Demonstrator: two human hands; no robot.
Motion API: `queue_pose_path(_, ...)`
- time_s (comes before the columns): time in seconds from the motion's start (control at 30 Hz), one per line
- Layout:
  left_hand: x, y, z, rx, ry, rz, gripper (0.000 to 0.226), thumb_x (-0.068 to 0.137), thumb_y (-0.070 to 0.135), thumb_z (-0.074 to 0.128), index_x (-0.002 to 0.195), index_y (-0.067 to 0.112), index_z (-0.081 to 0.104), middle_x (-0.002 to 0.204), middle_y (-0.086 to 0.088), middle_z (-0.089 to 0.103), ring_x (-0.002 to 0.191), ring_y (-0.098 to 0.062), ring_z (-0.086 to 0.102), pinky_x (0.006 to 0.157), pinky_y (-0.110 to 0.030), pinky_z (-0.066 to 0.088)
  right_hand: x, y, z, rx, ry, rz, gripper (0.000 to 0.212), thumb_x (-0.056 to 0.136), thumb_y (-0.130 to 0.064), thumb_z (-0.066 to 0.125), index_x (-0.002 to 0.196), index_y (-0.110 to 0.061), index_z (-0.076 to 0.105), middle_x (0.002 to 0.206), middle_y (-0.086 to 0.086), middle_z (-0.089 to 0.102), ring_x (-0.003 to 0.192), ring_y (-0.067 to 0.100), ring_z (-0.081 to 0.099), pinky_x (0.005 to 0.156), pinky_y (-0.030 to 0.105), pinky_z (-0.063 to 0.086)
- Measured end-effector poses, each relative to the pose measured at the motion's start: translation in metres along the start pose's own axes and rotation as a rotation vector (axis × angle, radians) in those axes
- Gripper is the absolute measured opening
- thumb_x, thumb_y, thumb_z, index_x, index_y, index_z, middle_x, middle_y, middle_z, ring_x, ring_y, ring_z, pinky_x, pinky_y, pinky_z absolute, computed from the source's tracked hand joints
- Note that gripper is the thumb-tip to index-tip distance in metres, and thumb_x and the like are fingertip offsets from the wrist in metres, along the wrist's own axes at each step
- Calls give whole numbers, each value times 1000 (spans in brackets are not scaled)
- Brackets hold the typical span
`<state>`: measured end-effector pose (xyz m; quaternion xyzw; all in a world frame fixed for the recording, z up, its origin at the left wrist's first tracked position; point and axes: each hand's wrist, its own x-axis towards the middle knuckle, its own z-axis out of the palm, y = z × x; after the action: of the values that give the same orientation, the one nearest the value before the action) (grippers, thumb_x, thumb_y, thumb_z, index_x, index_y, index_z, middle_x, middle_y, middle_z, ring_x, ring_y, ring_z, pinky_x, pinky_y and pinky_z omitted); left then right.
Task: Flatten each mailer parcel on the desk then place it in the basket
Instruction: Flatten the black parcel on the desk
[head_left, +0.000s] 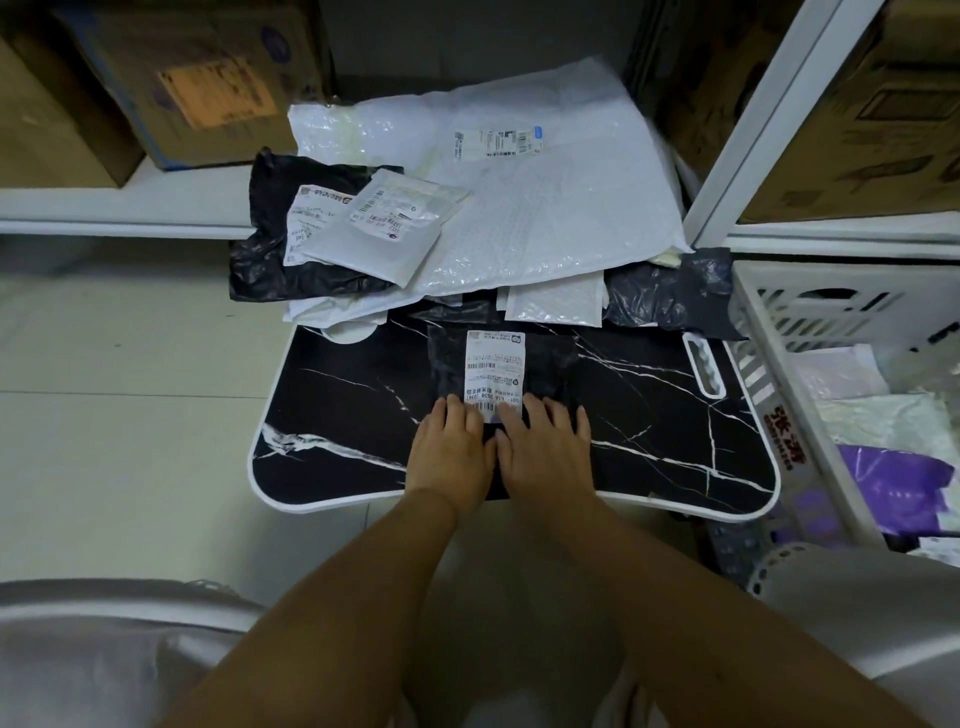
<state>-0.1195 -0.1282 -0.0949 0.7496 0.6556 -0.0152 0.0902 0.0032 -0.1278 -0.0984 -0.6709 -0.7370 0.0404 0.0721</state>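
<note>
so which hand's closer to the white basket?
Right. The right hand presses the black mailer mid-desk, on the side toward the basket at the desk's right edge. The left hand lies just beyond it, farther away.

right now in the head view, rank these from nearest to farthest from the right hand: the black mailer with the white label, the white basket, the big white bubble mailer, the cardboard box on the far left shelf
1. black mailer: under the right hand, mid desk.
2. white basket: right of the desk.
3. big white bubble mailer: behind the desk, centre.
4. cardboard box: far left, on the shelf.
</note>
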Motion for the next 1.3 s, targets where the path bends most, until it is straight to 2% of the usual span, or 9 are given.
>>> queue_pose_path(0.1,19,-1,-13,75,171,49,35,100,35,27,123,15,44,127,-8,46,118,-23,42,105,-34,32,22,-1,-9,-12,-27,-88,29,93,-27,44,119,-21,56,131,6,52,130,29,41,112,54,23)
queue_pose_path(0.2,29,-4,-6,-4,62,65,52,100,33,26,148,15,18,156,-11,17,144,-26,15,118,-40,18,30,7,-3,73,-203,-81,52,103,-35,23,152,-20,18,162,1,6,149,21,1,119,46,9)
queue_pose_path(0.27,31,-4,-2,-13,-24,61,56,102,36,23,153,21,3,161,-3,-1,148,-23,0,119,-41,16,31,10,4,83,-238,-71,55,103,-39,17,155,-23,7,162,-3,-3,149,18,-4,119,45,6)
queue_pose_path(0.43,39,-1,-11,89,131,47,48,99,37,34,145,24,28,147,3,36,122,-24,41,94,-37,39,37,12,1,92,-248,-61,53,103,-40,17,154,-27,11,162,-7,2,149,14,1,119,44,6)
queue_pose_path(0.63,48,9,-18,120,198,71,29,98,29,36,125,24,46,124,-1,51,116,-22,42,100,-37,33,46,8,-5,-2,-98,-74,39,100,-37,30,134,-26,44,147,-5,38,133,19,34,107,45,24)
queue_pose_path(0.7,57,11,-20,126,208,89,28,98,29,32,120,22,48,128,-6,47,127,-25,34,110,-40,25,52,10,-8,-86,-19,-69,36,99,-35,31,127,-24,49,139,-1,47,131,22,35,107,45,22)
queue_pose_path(0.77,66,9,-17,67,160,81,36,100,32,27,132,20,39,150,-11,27,145,-29,11,118,-46,11,58,14,-6,-69,-75,-30,46,101,-40,22,142,-26,36,154,6,29,145,26,15,115,51,9)
queue_pose_path(0.87,74,-1,-10,-2,-22,63,55,101,40,19,152,26,2,160,-3,-13,147,-24,-16,118,-52,1,63,21,2,42,-246,39,53,101,-48,12,153,-37,7,162,5,3,148,31,-5,116,56,0)
queue_pose_path(1.3,83,-2,-9,-102,-169,-19,57,100,47,17,151,36,-5,159,-6,-17,146,-30,-17,118,-51,-3,69,22,0,77,-327,94,58,101,-46,16,154,-27,-1,162,6,-7,148,25,-9,117,55,-1)
